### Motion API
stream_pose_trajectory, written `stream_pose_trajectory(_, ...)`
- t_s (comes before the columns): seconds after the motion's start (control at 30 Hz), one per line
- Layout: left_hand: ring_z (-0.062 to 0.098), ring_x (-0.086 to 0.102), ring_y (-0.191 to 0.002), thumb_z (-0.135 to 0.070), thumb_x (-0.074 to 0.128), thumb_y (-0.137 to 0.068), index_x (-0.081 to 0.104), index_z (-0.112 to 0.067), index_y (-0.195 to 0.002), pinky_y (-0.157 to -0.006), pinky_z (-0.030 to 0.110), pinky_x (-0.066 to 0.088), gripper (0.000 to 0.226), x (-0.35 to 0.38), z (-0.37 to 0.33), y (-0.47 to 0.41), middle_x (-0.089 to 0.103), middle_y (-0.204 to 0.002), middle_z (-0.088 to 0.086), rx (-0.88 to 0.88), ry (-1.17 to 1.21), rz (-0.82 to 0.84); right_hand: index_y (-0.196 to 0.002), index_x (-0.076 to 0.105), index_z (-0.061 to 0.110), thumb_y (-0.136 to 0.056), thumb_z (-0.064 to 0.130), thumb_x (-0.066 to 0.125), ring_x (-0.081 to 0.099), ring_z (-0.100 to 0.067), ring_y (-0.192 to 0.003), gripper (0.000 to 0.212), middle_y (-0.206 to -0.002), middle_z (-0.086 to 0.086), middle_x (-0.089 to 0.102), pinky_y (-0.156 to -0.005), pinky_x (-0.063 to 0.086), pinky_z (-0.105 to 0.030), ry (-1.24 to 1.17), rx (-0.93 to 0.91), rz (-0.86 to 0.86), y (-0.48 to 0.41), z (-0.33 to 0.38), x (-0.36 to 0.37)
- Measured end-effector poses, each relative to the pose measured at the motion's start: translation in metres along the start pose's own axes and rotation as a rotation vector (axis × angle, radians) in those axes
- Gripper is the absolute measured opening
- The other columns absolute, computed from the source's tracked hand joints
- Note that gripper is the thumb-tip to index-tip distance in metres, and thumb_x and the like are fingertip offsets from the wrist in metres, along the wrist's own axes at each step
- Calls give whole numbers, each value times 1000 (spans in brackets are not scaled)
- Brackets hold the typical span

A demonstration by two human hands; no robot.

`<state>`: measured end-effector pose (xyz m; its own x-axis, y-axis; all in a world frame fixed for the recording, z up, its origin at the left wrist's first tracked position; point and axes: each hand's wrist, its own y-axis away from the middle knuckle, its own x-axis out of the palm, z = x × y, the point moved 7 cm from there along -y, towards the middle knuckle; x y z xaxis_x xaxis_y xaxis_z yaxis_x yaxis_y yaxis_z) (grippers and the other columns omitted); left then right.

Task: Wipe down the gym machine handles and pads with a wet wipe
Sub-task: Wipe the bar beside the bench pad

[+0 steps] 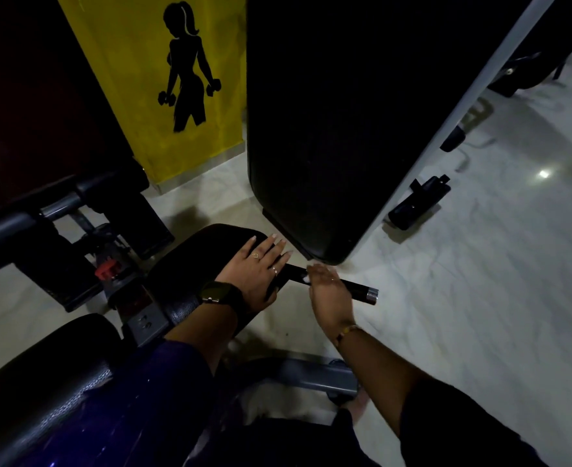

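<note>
A: Starting at the left, why do we leave the red plastic adjustment knob point(107, 268) on the grey steel frame alone?

B: It is neither handle nor pad, so we judge it outside the job. Next comes the small black padded vinyl seat point(217, 241), and our left hand point(256, 269) lies flat on it, fingers straight and spread, gripping nothing.

A: Is that hand wiping?

B: We think not; it holds no cloth. It looks like a brace, steadying us as we lean down and keeping the seat from shifting.

A: Then where is the wipe?

B: The white wet wipe point(305, 279) shows as a pale scrap just past the left fingertips, pressed against the short black handle bar with a chrome end cap point(357, 287). Our right hand point(328, 293) is curled over that bar with the wipe tucked beneath the fingers; the hand is blurred, so how tightly it grips we cannot tell.

A: Why wrap the hand around rather than dab?

B: A round bar cleans best when the wipe encircles it and slides along.

A: And the tall black upholstered back pad point(328, 129) above?

B: Nothing touches it; we judge it is waiting for its turn.
</note>
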<state>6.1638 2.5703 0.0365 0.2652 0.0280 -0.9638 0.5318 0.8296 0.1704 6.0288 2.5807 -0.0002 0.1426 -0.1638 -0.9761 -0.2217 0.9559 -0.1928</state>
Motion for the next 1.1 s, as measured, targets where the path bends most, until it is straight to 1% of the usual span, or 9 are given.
stream_pose_trajectory(0.1, 26, -4, -151, -49, 31, -96, 5, -20, -157, -120, 47, -2, 73, 0, -1, 1, 2, -164, 7, -1, -11, -4, -109, 71, 1, -72, -7, 49, 65, -31, -109, 43, -117, -20, 66, -99, 45, -43, 131, -294, -7, 17, 25, 10)
stream_pose_trajectory(0.23, 26, -6, -151, -50, 30, -96, 2, -20, -157, -120, 47, -4, 73, 0, 0, -1, 0, -164, 6, -5, -13, 6, -119, 66, 3, -60, -7, 78, 59, -28, -119, 61, -128, -16, 61, -108, 39, -43, 251, -452, 64, 51, -13, 10)
stream_pose_trajectory(0.37, 25, -7, -151, -51, 29, -96, 1, -21, -157, -120, 47, -4, 73, 0, 0, 0, -2, -164, 5, -9, -15, -2, -128, 59, 1, -71, -13, 54, 58, -27, -121, 59, -131, -15, 59, -114, 17, -40, 271, -405, -42, 77, -43, -7)
stream_pose_trajectory(0.43, 25, -6, -151, -51, 29, -96, 1, -21, -157, -120, 46, -4, 73, 0, 0, 0, -1, -165, 5, -12, -18, -3, -130, 57, 0, -76, -14, 36, 57, -27, -122, 60, -133, -16, 57, -115, 21, -40, 227, -278, -71, 71, -41, -14)
stream_pose_trajectory(0.6, 25, -6, -151, -51, 29, -96, 2, -22, -157, -120, 45, -4, 73, -1, -1, 1, 0, -165, 4, -18, -28, -9, -121, 62, -3, -58, -12, 68, 61, -31, -115, 64, -124, -22, 62, -102, 42, -45, 195, -87, -2, 44, -12, -2)
stream_pose_trajectory(0.8, 25, -8, -151, -51, 27, -96, -2, -23, -157, -120, 45, -5, 73, -2, -1, 1, -4, -164, 5, -22, -42, 8, -130, 56, 0, -73, -7, 53, 54, -30, -125, 57, -135, -17, 55, -116, 26, -43, 331, -336, 12, 73, -37, -11)
stream_pose_trajectory(0.87, 25, -8, -151, -51, 27, -97, -2, -23, -157, -120, 45, -5, 73, -3, -1, 1, -5, -164, 5, -19, -41, 12, -131, 54, -2, -79, -9, 43, 53, -30, -125, 53, -136, -19, 54, -116, 20, -42, 343, -278, -23, 77, -54, -20)
stream_pose_trajectory(1.0, 25, -8, -151, -51, 28, -97, -2, -23, -157, -120, 45, -5, 72, -3, -2, 1, -5, -164, 4, -20, -41, 20, -119, 62, -8, -63, -10, 61, 64, -35, -110, 57, -121, -27, 62, -102, 41, -47, 243, 44, 27, 53, -65, -27)
stream_pose_trajectory(1.1, 25, -8, -151, -52, 26, -97, -3, -23, -157, -120, 45, -5, 72, -3, -2, 1, -6, -164, 5, -20, -50, 31, -117, 64, -6, -62, -8, 54, 64, -35, -110, 56, -120, -25, 63, -101, 42, -46, 222, -12, 36, 51, -54, -22)
